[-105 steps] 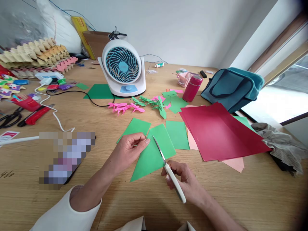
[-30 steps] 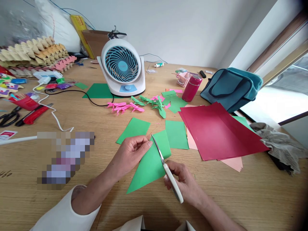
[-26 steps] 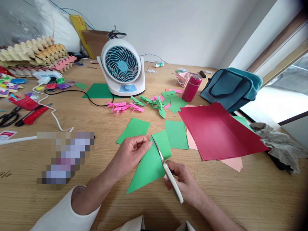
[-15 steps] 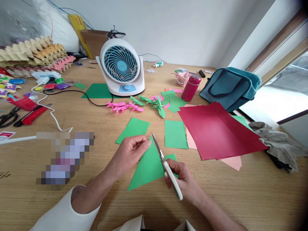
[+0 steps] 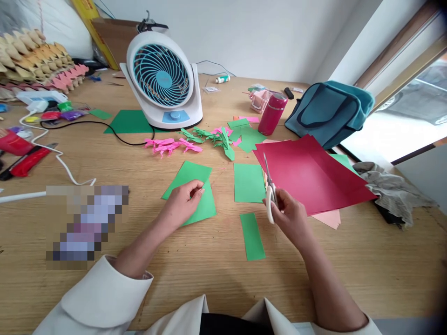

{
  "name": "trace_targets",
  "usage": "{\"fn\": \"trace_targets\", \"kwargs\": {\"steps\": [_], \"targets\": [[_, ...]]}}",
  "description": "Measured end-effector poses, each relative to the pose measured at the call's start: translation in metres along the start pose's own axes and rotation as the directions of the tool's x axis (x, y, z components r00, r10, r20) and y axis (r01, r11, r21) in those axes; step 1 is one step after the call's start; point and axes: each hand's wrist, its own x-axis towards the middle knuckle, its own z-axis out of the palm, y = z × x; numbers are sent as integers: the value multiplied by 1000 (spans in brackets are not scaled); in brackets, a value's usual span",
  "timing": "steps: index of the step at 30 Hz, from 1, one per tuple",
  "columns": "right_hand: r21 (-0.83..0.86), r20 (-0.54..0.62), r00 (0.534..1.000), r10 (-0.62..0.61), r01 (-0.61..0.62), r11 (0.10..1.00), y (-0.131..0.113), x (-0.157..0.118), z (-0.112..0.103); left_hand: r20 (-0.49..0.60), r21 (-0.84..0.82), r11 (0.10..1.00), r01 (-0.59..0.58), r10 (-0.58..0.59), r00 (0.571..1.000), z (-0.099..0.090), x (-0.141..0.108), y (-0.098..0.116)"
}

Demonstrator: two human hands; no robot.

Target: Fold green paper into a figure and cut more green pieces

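Observation:
Between thumb and fingers, my left hand (image 5: 185, 201) pinches a green folded paper (image 5: 205, 207) by its upper corner. Partly beneath it lies another green sheet (image 5: 183, 176). My right hand (image 5: 291, 213) grips white-handled scissors (image 5: 270, 195), their blades pointing away from me over the edge of the red sheets. A green rectangle (image 5: 249, 184) lies flat just left of the scissors. Closer to me rests a narrow green strip (image 5: 253, 237), untouched by either hand.
Large red sheets (image 5: 314, 177) spread at the right, before a teal bag (image 5: 328, 114) and a red flask (image 5: 273, 114). A white fan (image 5: 164, 79) stands behind pink paper cutouts (image 5: 171, 145) and green ones (image 5: 226, 144). A blurred-out object (image 5: 91, 228) lies left.
My right hand has carried the scissors away from the paper, up and to the right. My left hand has drawn the green paper leftward. The narrow green strip now lies uncovered.

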Motion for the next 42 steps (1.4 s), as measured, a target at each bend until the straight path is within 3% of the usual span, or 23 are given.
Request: {"fn": "trace_targets", "kwargs": {"steps": [3,7,14,22,27,30,32,35,38,42], "targets": [[-331,-111,994,15,-51,942,20,10,-11,26,98,993,-59,57,998,6,0,-4],[-511,-180,981,70,-154,846,41,18,-24,60,160,980,-120,111,992,12,-3,-6],[-563,-223,947,232,-319,763,49,23,-37,113,321,944,-68,33,993,15,-12,4],[-566,-168,946,278,-324,758,50,25,-36,126,634,769,-76,-6,992,9,-11,14],[-598,-191,927,322,-370,711,49,26,-40,19,736,677,4,-28,999,3,-5,2],[-616,-215,933,288,-359,702,53,26,-41,-37,751,660,15,19,999,2,-4,-4],[-628,-231,937,262,-349,695,57,25,-41,-33,687,724,-55,107,994,4,-5,-3],[-635,-252,937,241,-348,690,62,24,-41,28,501,824,-263,288,957,12,-10,6],[-639,-270,938,219,-345,688,63,23,-41,141,395,814,-426,404,904,25,-22,21],[-610,-323,941,102,-289,738,57,22,-37,313,369,757,-539,445,839,44,-43,37]]}}
